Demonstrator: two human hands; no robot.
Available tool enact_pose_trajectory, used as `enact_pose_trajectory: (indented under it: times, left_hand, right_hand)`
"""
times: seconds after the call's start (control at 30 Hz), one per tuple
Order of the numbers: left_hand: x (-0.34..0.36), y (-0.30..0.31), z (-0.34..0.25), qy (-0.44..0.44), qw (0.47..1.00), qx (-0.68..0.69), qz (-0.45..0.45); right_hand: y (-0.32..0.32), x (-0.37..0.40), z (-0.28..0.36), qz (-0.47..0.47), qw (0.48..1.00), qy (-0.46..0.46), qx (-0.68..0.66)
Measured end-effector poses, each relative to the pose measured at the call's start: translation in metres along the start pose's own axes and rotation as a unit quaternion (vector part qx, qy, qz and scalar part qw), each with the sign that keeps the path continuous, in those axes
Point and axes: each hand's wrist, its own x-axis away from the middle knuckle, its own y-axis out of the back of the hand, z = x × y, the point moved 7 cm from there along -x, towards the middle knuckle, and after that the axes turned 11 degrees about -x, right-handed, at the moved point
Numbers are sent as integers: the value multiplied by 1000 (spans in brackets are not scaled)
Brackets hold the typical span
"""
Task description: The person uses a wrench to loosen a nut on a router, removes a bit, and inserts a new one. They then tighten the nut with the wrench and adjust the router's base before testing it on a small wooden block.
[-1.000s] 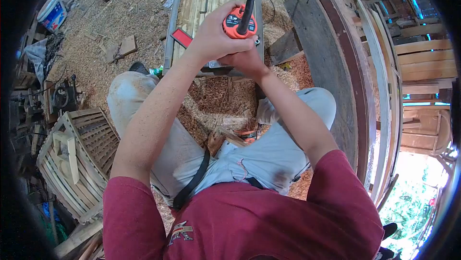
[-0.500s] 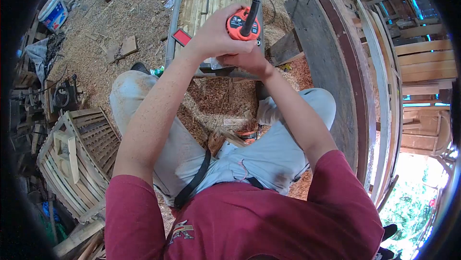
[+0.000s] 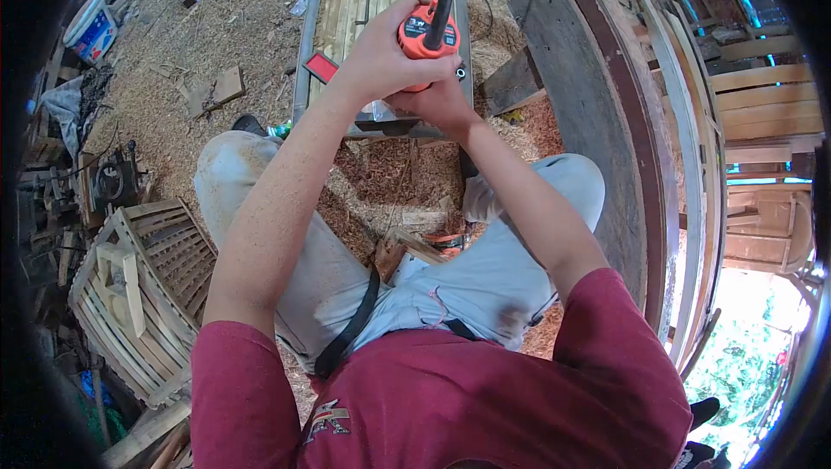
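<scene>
An orange corded power tool (image 3: 418,43) stands upright between my hands, cord end up, above a slatted wooden stand (image 3: 342,3). My left hand (image 3: 387,52) is wrapped round its body. My right hand (image 3: 440,106) is closed low down beside it, partly behind my left hand; its fingertips are hidden. The tool's lower end is out of sight. On the stand lie a thin black L-shaped rod (image 3: 364,12), a red rectangular piece with a dark edge (image 3: 321,67) and a bit of clear plastic (image 3: 381,112). A small metal ring (image 3: 460,73) shows right of the tool.
Long boards (image 3: 584,106) lean along my right side. A slatted wooden piece (image 3: 143,300) rests at lower left. A white and blue bucket (image 3: 91,29) stands at far left, and wood offcuts (image 3: 216,91) lie on the shavings-covered ground. The black cord (image 3: 444,2) runs upward.
Both hands and the power tool have shifted slightly left and upward in view. The metal ring shows more fully. My grip looks the same.
</scene>
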Motion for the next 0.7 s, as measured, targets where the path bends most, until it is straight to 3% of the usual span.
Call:
enact_pose_trajectory:
  times: [0.1,0.3,0.43,0.7]
  left_hand:
    - [-6,0,4,0,999,46,-7]
    - [-5,4,0,4,1000,11,21]
    - [-2,2,3,-19,1000,-2,-23]
    - [3,-4,-14,-61,998,-13,-29]
  right_hand:
    - [-1,-4,3,-14,1000,12,-16]
    - [-2,-4,6,-4,998,54,16]
    - [-2,-3,-1,5,1000,28,11]
    - [0,5,7,-11,995,91,46]
